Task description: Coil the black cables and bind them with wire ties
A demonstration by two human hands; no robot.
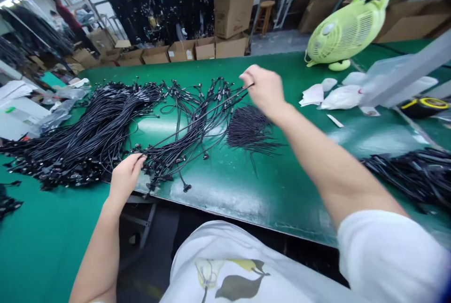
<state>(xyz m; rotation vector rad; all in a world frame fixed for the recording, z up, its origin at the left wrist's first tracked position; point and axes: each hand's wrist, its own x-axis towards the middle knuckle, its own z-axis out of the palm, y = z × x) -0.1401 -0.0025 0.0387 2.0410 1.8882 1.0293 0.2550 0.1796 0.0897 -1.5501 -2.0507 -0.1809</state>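
Left hand (126, 174) and right hand (264, 89) — each grip pinched together on one black cable (214, 109).

The green bench (225, 190) carried a loose bunch of black cables (195, 131) between the left hand (123, 176) and the right hand (266, 89). A larger heap (95, 124) of cables lay to the left of the left hand. Thin black strands (248, 127) lay just nearside of the right hand. Well right of that hand were a fan (347, 30), white scraps (340, 97), a tape measure (424, 105) and, nearer, more cables.
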